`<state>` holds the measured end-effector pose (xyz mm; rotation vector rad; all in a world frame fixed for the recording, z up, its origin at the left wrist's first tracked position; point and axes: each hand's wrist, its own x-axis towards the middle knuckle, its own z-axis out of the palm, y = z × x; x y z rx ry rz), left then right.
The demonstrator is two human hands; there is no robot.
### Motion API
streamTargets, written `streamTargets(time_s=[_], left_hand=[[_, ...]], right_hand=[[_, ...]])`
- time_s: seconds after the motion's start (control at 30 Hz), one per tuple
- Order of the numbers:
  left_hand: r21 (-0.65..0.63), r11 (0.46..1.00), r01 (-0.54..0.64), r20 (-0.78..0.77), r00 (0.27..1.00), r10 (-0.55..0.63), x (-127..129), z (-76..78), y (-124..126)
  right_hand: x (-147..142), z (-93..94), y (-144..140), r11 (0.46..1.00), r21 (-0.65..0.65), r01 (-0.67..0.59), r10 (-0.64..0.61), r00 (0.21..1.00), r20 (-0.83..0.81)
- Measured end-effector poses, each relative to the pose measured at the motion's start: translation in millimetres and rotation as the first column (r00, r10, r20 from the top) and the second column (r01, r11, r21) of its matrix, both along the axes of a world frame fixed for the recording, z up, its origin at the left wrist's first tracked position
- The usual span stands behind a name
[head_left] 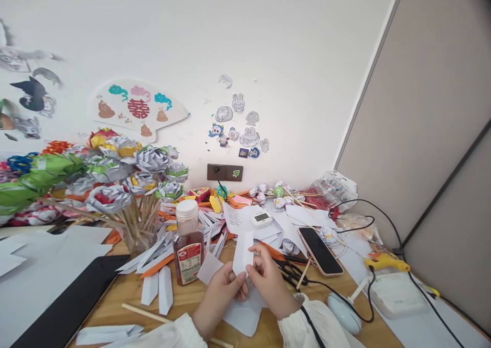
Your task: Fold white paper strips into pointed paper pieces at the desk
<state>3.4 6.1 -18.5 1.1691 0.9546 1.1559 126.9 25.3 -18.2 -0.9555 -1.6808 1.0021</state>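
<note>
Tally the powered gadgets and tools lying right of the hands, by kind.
Phone: 1
Glue gun: 1
Scissors: 1
Timer: 1
Total: 4
Both hands pinch one folded paper strip; it is not counted.

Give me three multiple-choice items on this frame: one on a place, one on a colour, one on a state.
1. Where does the phone lie?
A. Right of the hands
B. Left of the bottle
C. On the wall

2. What colour is the bottle cap?
A. Red
B. White
C. Green

3. How is the folded white paper held?
A. Lying flat, untouched
B. By the left hand alone
C. Pinched by both hands

Answers: 1 A, it lies screen-up right of the right hand. 2 B, white cap. 3 C, the left hand and right hand both grip it.
</note>
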Motion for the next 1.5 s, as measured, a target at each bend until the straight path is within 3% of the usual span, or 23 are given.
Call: streamTargets(time_s=[0.2,0.43,0.63,0.87,1.0,1.17,1.5], left_hand=[[-0.079,0.997,0.014,0.034,0.999,-0.011,-2,4.2,-1],[-0.087,0.996,0.017,0.021,1.000,-0.015,-2,4.3,-2],[-0.137,0.990,-0.036,0.090,0.995,0.049,-5,5.9,0],[-0.035,0.971,-0.237,0.079,0.968,0.239,-12,6.5,3],[0.046,0.980,-0.194,-0.022,0.980,0.196,-9,9.6,-2],[0.151,0.979,-0.138,-0.123,0.980,0.157,-6,13.7,-7],[0.178,0.969,-0.171,-0.217,0.954,0.208,-5,15.3,-10]], right_hand=[[0,5.3,-5,0.998,0.000,-0.068,0.068,0.997,-0.031],[1,7.8,-8,0.997,0.005,-0.082,0.082,0.994,-0.069],[5,15.7,-10,0.963,-0.084,-0.256,0.243,0.959,-0.145],[3,12.5,-11,0.973,-0.072,-0.221,0.218,0.974,-0.056],[2,12.2,-8,0.976,-0.128,-0.174,0.154,0.977,-0.148],[1,11.6,-2,0.947,-0.227,-0.227,0.161,0.948,-0.275],[1,13.8,-3,0.924,-0.302,-0.236,0.151,0.949,-0.277]])
